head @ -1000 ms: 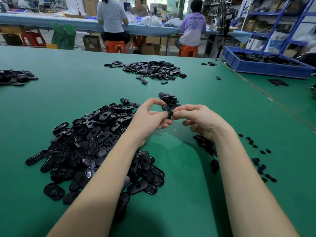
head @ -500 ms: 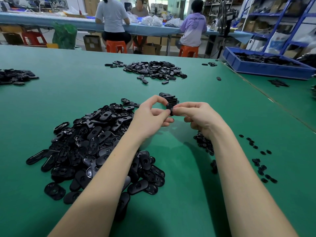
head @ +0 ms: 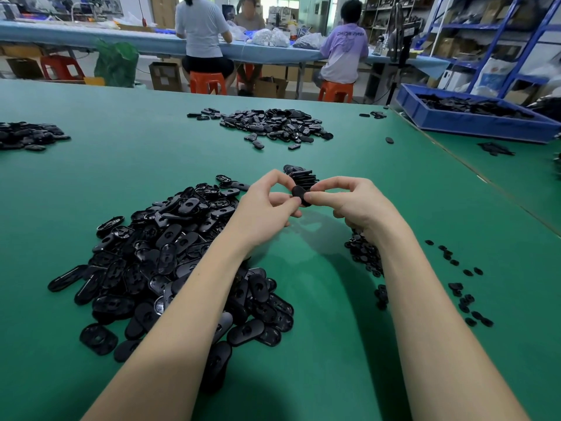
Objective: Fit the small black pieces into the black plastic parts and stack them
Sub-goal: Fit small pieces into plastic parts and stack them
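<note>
Black plastic part (head: 300,194), small and oval, is held between two bare hands above a green tabletop (head: 151,165). The left hand (head: 267,202) pinches its near edge between thumb and forefinger, fingers clamped on the plastic. The right hand (head: 349,199) grips the other edge, thumb pressing on the part's face and the other fingers curled beneath.

Compared with a second ago, both hands have lifted slightly and drawn closer together. The part has turned so its smooth rounded face now shows, where before it was seen more edge-on. The small black piece cannot be seen separately; it is likely being pressed home, or is already seated, inside the part.

Just behind the hands stands the stack of finished parts (head: 300,176), low and slightly fanned. Its position is unchanged, so this part has not yet been added. The natural next step would be to set it on top.

To the left lies a large loose pile of unfitted parts (head: 170,256). To the right, partly hidden by the right forearm, lie the scattered small black pieces (head: 464,296).
</note>
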